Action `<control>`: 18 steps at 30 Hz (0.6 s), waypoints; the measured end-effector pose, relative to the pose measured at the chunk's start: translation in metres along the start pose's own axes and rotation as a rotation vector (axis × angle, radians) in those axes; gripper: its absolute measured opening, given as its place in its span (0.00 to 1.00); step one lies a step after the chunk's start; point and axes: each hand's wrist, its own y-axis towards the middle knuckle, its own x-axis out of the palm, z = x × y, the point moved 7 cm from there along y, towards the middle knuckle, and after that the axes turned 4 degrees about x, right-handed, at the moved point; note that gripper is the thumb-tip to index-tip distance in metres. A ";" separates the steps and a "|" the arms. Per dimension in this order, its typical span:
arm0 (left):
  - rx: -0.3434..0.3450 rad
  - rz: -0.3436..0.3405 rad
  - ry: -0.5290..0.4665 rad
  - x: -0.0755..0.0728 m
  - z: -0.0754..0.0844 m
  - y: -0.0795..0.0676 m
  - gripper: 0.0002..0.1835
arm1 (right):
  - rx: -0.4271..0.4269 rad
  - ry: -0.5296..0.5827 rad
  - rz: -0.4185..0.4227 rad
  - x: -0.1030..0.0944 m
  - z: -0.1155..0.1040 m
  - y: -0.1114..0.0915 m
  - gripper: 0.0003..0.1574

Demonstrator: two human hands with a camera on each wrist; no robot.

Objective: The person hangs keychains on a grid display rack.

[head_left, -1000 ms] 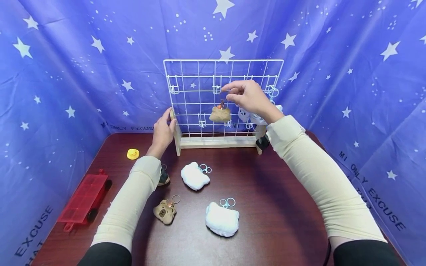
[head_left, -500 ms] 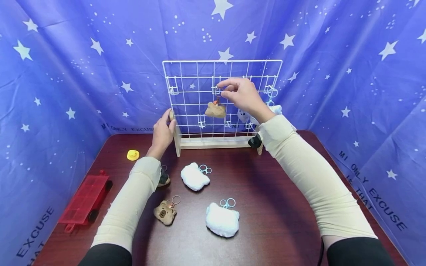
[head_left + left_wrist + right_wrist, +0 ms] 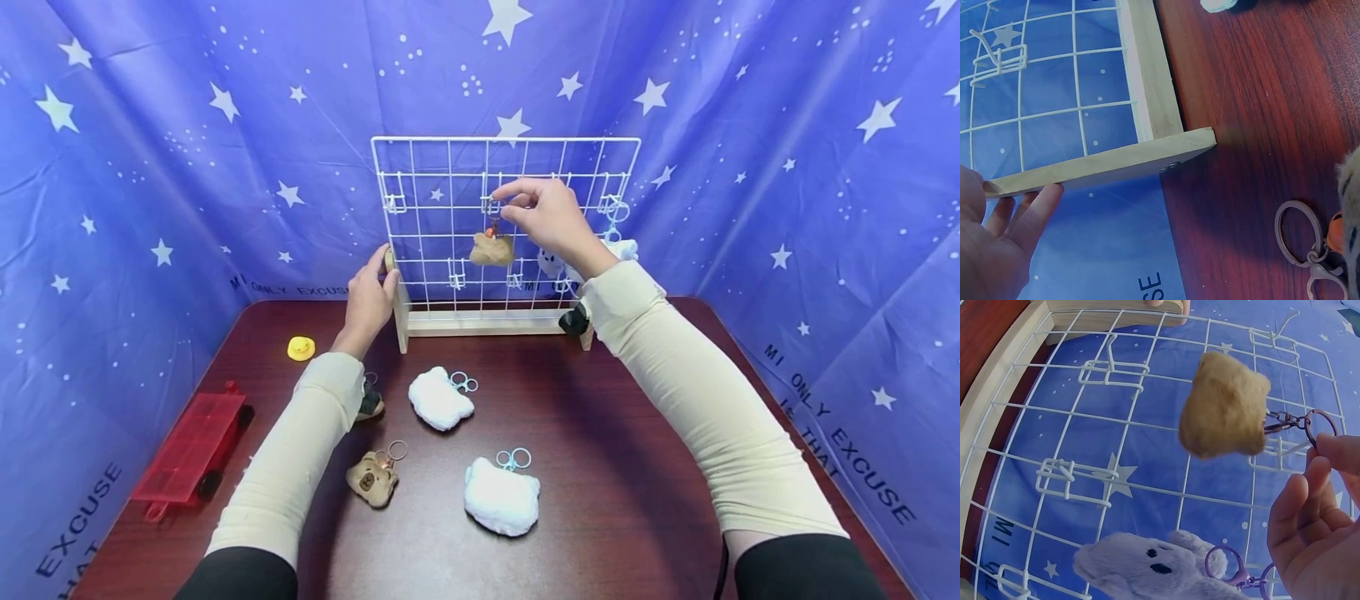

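Observation:
My right hand (image 3: pixel 551 212) pinches the metal ring (image 3: pixel 1321 428) of a brown plush keychain (image 3: pixel 492 249), which dangles in front of the white wire grid (image 3: pixel 450 235). In the right wrist view the ring is close to a wire hook (image 3: pixel 1280 455); whether it is over the hook's tip I cannot tell. My left hand (image 3: pixel 369 298) grips the rack's wooden side post (image 3: pixel 1104 161), thumb and fingers on opposite faces. A white plush keychain with a dark-eyed face (image 3: pixel 1166 565) is at the grid's right side, partly behind my right arm in the head view.
Two white plush keychains (image 3: pixel 441 398) lie face down on the dark red table (image 3: pixel 622 467). A brown bear keychain (image 3: pixel 372 479) and a partly hidden dark-and-brown plush (image 3: pixel 371 402) lie near my left arm. Further left are a yellow duck-like toy (image 3: pixel 301 348) and a red wheeled cart (image 3: pixel 191 450).
My right hand has shifted left with the brown plush keychain, bringing its ring up to the upper middle hook, and then stayed nearly still. The left hand keeps its grip on the post.

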 end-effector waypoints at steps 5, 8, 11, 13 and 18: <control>0.000 -0.007 -0.007 0.001 -0.001 0.001 0.28 | 0.004 -0.002 0.002 0.001 -0.001 0.001 0.17; 0.002 -0.008 -0.008 0.001 -0.001 0.002 0.28 | -0.002 -0.010 0.008 0.000 -0.002 0.002 0.17; 0.000 -0.008 -0.004 0.000 -0.001 0.001 0.28 | -0.008 -0.019 0.015 0.000 -0.002 0.002 0.16; 0.003 -0.006 -0.002 0.000 -0.001 0.001 0.28 | -0.005 -0.023 0.019 0.001 -0.002 0.003 0.16; 0.008 0.000 -0.002 0.000 -0.001 0.001 0.28 | 0.010 -0.031 0.022 0.002 0.000 0.003 0.17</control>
